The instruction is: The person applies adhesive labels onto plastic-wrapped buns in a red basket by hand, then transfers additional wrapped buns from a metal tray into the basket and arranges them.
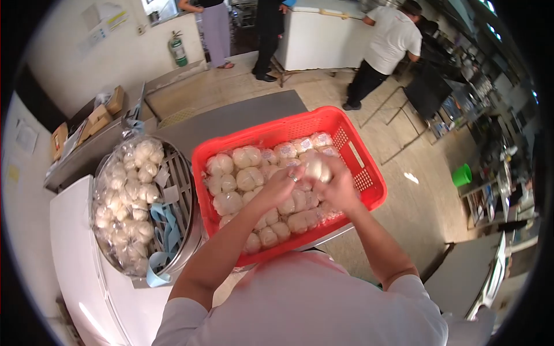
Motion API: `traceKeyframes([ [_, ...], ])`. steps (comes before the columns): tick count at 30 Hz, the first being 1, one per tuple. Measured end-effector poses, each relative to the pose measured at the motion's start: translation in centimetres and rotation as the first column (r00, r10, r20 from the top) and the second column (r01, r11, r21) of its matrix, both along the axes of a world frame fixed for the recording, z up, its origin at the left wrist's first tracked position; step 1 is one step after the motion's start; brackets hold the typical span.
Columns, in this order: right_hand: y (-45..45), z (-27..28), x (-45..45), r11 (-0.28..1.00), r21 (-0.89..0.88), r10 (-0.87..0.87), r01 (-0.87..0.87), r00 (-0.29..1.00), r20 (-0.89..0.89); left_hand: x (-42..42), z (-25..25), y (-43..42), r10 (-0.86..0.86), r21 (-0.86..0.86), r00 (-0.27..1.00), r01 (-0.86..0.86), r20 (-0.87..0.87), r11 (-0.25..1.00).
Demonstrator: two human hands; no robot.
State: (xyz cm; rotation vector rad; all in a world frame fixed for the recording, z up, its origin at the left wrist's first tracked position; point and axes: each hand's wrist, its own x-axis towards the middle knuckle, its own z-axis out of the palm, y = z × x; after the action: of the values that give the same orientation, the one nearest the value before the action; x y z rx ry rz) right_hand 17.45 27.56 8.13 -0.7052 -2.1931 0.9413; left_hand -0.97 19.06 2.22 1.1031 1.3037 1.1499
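Observation:
Above a red plastic crate [369,199], my two hands meet at a pack of white round buns [317,169] in clear wrap. My right hand [339,183] curls around its right side. On the other side my left hand [281,183], wearing a ring, has its fingers closed at the pack's edge; motion blurs them somewhat. Rows of wrapped buns [228,203] fill most of the crate beneath. Several packs at the far side carry printed labels [287,150]. My hands and forearms hide part of the rows.
Left of the crate, a round metal steamer tray [183,216] holds a large clear bag of buns [130,202] and a light blue strap [164,233]. Cardboard boxes [98,120] lie behind it. A person in a white shirt [389,37] stands beyond, near a white chest freezer [323,40].

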Motion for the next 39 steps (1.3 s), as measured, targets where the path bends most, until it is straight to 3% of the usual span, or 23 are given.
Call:
traceKeyframes([
  [1,2.4,-0.9,-0.6,0.996,-0.084,-0.021,0.019,0.999,-0.026,0.0,-1.2,0.3,0.139,0.22,0.893,-0.047,-0.428,0.974],
  [2,5.4,-2.4,-1.5,0.985,-0.167,-0.044,0.035,0.998,-0.049,0.1,-1.9,0.4,0.328,0.416,0.594,0.013,-0.735,0.909],
  [3,7.4,-3.0,-2.5,0.967,-0.249,-0.069,0.049,0.995,-0.07,0.4,-1.3,-0.2,0.328,0.381,0.408,0.055,-0.852,0.923],
  [5,9.3,-1.6,-4.6,0.899,-0.435,0.003,0.052,0.992,0.124,0.9,-1.3,-1.2,0.117,0.125,0.383,-0.005,-0.916,0.992],
  [6,9.6,-0.9,-5.6,0.852,-0.519,0.054,0.069,0.974,0.218,1.1,-1.3,-1.7,0.007,-0.008,0.382,-0.039,-0.924,0.999],
  [8,9.0,-0.8,-7.7,0.819,-0.573,0.157,-0.03,0.972,0.174,1.5,-0.4,-3.0,0.021,0.005,0.37,-0.043,-0.929,0.999],
  [11,10.1,-5.8,-11.8,0.762,-0.634,0.246,-0.13,0.964,0.099,2.6,-1.5,-4.3,0.049,0.035,0.309,-0.049,-0.95,0.998],
  [12,9.9,-6.3,-12.8,0.689,-0.696,0.271,-0.201,0.963,-0.01,2.5,-1.7,-4.4,0.067,0.056,0.269,-0.05,-0.961,0.997],
  [14,10.0,-5.7,-14.8,0.531,-0.769,0.291,-0.355,0.929,-0.227,2.0,-1.5,-4.6,0.107,0.094,0.307,-0.056,-0.946,0.994],
  [17,8.8,1.6,-14.6,0.153,-0.757,0.28,-0.635,0.763,-0.583,1.4,-2.2,-4.6,0.161,0.136,0.42,-0.09,-0.893,0.987],
  [20,9.1,2.8,-15.3,0.387,-0.795,0.32,-0.467,0.877,-0.359,0.7,-2.3,-5.0,0.224,0.169,0.547,-0.149,-0.807,0.974],
  [21,8.9,0.9,-15.7,0.545,-0.752,0.268,-0.372,0.926,-0.265,0.2,-2.0,-5.0,0.247,0.183,0.585,-0.169,-0.773,0.969],
  [22,9.8,-0.3,-15.2,0.653,-0.702,0.365,-0.286,0.93,-0.04,-0.2,-1.7,-5.0,0.249,0.182,0.595,-0.171,-0.764,0.968],
  [23,9.7,-1.0,-14.5,0.811,-0.571,0.316,-0.131,0.918,0.239,-0.4,-1.3,-4.9,0.249,0.181,0.609,-0.173,-0.753,0.968],
  [24,10.3,-4.4,-14.1,0.892,-0.436,0.274,-0.119,0.909,0.313,-0.7,-0.9,-4.9,0.248,0.178,0.624,-0.173,-0.741,0.969],
  [25,10.7,-7.9,-13.9,0.951,-0.29,0.219,-0.109,0.899,0.379,-1.1,-0.1,-4.5,0.132,0.057,0.623,-0.139,-0.771,0.989],
  [27,9.3,-9.5,-12.6,0.902,-0.415,0.28,-0.123,0.897,0.343,-2.6,1.9,-3.1,-0.11,-0.194,0.615,-0.072,-0.781,0.978],
  [30,8.3,-6.7,-13.3,0.808,-0.587,0.288,-0.048,0.901,0.323,-5.2,3.7,-1.4,-0.073,-0.157,0.491,-0.133,-0.868,0.979],
  [33,9.8,-5.6,-13.2,0.801,-0.598,0.238,-0.028,0.931,0.276,-6.4,-0.3,-2.3,0.37,0.322,0.279,-0.204,-0.886,0.925],
  [35,9.5,-1.0,-12.9,0.482,-0.833,0.282,-0.271,0.948,-0.146,-7.2,-1.7,-2.9,0.382,0.339,0.243,-0.202,-0.891,0.919],
  [36,9.3,0.7,-12.6,0.289,-0.868,0.232,-0.403,0.909,-0.345,-7.2,-2.3,-3.4,0.383,0.341,0.232,-0.202,-0.894,0.918],
  [38,9.9,2.5,-12.6,0.124,-0.836,0.251,-0.535,0.832,-0.495,-7.2,-2.4,-3.4,0.374,0.317,0.287,-0.225,-0.882,0.921],
  [39,10.0,2.8,-13.0,0.105,-0.852,0.237,-0.513,0.845,-0.479,-7.5,-2.1,-3.2,0.374,0.31,0.309,-0.236,-0.875,0.921],
])
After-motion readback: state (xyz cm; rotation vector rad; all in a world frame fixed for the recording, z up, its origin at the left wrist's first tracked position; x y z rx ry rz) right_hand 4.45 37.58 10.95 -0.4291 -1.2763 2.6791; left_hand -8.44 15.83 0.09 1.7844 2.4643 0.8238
